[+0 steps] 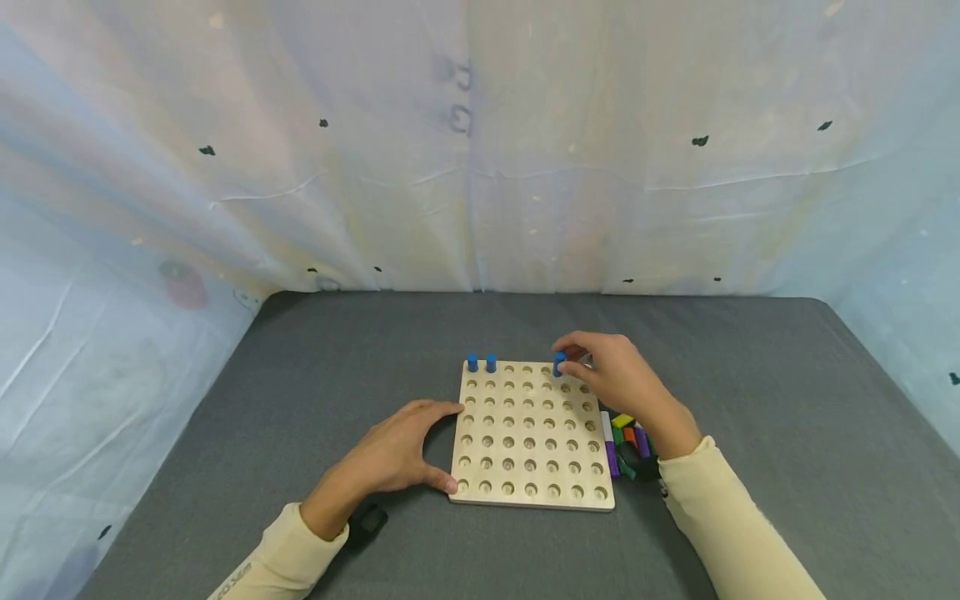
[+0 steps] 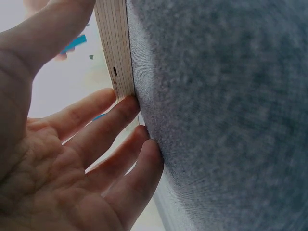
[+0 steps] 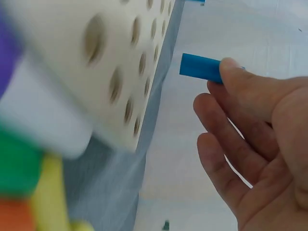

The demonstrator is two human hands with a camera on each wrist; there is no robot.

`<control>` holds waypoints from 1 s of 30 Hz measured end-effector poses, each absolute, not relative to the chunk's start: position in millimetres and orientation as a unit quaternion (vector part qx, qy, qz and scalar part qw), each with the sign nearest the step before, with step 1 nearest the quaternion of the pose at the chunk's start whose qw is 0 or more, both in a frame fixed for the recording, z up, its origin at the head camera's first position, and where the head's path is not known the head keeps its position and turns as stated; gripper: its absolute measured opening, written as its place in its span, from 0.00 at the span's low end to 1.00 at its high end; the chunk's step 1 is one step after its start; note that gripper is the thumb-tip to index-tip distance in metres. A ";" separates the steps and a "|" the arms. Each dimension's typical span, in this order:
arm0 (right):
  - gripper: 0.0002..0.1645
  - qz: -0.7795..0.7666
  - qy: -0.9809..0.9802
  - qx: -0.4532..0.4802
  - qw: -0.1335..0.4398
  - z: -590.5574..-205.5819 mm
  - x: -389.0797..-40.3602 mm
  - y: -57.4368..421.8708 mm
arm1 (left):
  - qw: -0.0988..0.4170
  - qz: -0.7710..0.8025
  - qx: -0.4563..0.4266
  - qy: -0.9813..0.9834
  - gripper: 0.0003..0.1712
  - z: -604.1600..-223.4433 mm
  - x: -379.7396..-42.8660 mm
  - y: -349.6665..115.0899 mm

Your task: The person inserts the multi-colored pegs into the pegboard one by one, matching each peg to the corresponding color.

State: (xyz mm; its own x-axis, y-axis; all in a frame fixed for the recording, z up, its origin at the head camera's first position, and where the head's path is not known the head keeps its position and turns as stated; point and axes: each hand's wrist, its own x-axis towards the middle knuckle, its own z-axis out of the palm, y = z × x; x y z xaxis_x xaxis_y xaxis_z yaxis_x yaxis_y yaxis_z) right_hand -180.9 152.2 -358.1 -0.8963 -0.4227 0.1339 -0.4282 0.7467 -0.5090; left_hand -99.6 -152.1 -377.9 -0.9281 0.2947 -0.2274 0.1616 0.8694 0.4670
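Observation:
A square pale wooden board (image 1: 519, 432) with rows of round holes lies on the table. Two blue pegs (image 1: 491, 364) stand upright in its far row, at the left end. Between thumb and fingertips, my right hand (image 1: 621, 373) pinches another blue peg (image 3: 199, 66); in the right wrist view it hangs apart from the board, over the far row's right part. My left hand (image 1: 397, 446) is spread along the board's left side, thumb at the near left corner. In the left wrist view its fingertips (image 2: 127, 105) touch the board's edge.
A pile of coloured pegs (image 1: 623, 421), among them purple, white, yellow, green and orange, lies against the board's right side, partly under my right wrist. The grey cloth table (image 1: 360, 350) ends at a pale hanging sheet (image 1: 525, 208) behind and at the sides.

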 end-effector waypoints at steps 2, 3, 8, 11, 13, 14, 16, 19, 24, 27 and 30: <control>0.17 0.282 -0.931 0.231 0.000 -358.2 -185.0 142.8 | 0.149 0.225 0.119 0.956 0.57 -377.6 -99.7 -152.1; 0.16 0.286 -0.929 0.235 -0.002 -358.3 -186.9 138.3 | 0.149 0.225 0.119 0.956 0.57 -377.6 -99.7 -152.1; 0.16 0.301 -0.920 0.249 -0.019 -361.9 -196.0 119.1 | 0.145 0.226 0.119 0.956 0.57 -378.8 -99.7 -152.0; 0.16 0.303 -0.919 0.252 -0.025 -366.1 -201.2 110.3 | 0.141 0.228 0.121 0.956 0.57 -379.4 -99.3 -151.8; 0.16 0.307 -0.917 0.254 -0.027 -368.5 -204.0 105.9 | 0.139 0.227 0.122 0.956 0.58 -379.7 -99.3 -151.9; 0.16 0.309 -0.916 0.254 -0.029 -369.7 -205.3 104.0 | 0.140 0.227 0.122 0.956 0.58 -379.9 -99.4 -152.1; 0.15 0.310 -0.915 0.254 -0.032 -371.4 -206.6 100.8 | 0.141 0.226 0.121 0.956 0.57 -379.6 -99.2 -152.5; 0.15 0.309 -0.916 0.255 -0.032 -371.2 -206.1 97.0 | 0.141 0.229 0.123 0.955 0.57 -379.1 -99.2 -152.7; 0.13 0.295 -0.919 0.260 -0.023 -368.0 -203.6 93.5 | 0.138 0.234 0.126 0.954 0.57 -378.3 -99.2 -154.0; 0.13 0.289 -0.921 0.257 -0.033 -368.3 -203.2 93.1 | 0.140 0.235 0.127 0.954 0.57 -378.1 -99.0 -154.5; 0.15 0.286 -0.923 0.254 -0.049 -369.5 -203.1 93.5 | 0.142 0.236 0.127 0.953 0.57 -377.6 -98.4 -154.9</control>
State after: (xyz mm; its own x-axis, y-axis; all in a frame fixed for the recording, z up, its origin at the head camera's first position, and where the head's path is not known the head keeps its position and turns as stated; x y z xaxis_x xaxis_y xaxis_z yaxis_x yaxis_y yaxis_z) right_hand -203.1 93.5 -369.5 -0.8661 -0.4968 0.0556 -0.4413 0.7073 -0.5523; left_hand -98.4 -154.9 -377.6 -0.9278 0.3084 -0.2101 0.1745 0.8562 0.4864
